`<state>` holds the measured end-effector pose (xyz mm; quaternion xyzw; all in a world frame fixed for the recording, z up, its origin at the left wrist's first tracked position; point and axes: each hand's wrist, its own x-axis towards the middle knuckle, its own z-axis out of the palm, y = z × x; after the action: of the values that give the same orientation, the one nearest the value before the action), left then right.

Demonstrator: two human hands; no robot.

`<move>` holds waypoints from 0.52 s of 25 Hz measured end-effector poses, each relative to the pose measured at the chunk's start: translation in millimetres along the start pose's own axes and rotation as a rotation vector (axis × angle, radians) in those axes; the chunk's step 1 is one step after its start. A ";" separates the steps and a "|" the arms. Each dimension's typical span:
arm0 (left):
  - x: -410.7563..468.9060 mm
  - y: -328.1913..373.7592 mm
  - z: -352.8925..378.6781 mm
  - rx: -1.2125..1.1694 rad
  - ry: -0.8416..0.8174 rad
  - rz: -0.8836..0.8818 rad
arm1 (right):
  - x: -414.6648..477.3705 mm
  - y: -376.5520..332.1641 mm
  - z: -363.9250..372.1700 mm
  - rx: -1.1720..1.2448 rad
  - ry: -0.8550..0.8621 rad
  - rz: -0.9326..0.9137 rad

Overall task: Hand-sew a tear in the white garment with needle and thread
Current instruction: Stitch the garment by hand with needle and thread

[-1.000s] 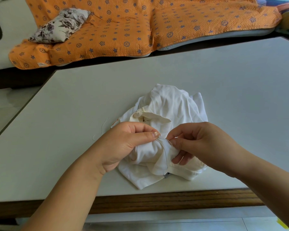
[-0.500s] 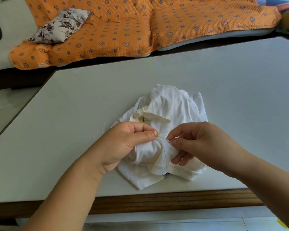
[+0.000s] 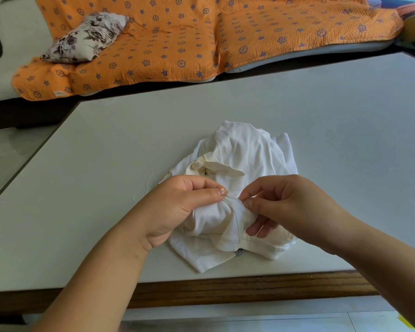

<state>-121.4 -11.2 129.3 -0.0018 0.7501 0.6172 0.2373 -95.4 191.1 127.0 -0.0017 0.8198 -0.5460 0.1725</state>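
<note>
The garment (image 3: 244, 149) is plain white on a pale grey worktop (image 3: 321, 130). Behind the worktop, an orange cover (image 3: 177, 44) bears purple stars, and the cushion (image 3: 86, 37) is grey-floral.

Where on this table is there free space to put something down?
Bare tabletop lies right of the white garment and behind it, toward the orange sofa cover. Left is free too, beyond a loose thread. Crowded: the near edge, where left hand and right hand pinch the fabric.

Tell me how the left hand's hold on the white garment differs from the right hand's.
The left hand grips a bunched fold of the white garment in its fist, thumb laid flat on top; the right hand only pinches the fold's edge between thumb and forefinger. Left fingers curl tight; right lower fingers hang loose. Both hold one fold.
</note>
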 end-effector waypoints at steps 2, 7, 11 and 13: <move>0.2 -0.2 -0.2 -0.003 -0.001 0.000 | 0.0 -0.4 0.0 -0.005 -0.003 0.002; 0.5 -0.6 -0.8 -0.004 -0.006 -0.004 | 0.1 -0.8 0.0 -0.009 -0.007 0.004; 0.5 -1.2 -1.4 -0.002 -0.010 -0.006 | -0.1 -0.5 0.9 -0.014 -0.005 0.003; 0.6 -1.4 -1.7 -0.007 -0.009 -0.005 | -0.3 -0.4 1.1 -0.012 -0.002 0.006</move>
<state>-122.2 -13.0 128.0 -0.0018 0.7468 0.6192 0.2425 -94.9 190.0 127.1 -0.0008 0.8230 -0.5404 0.1750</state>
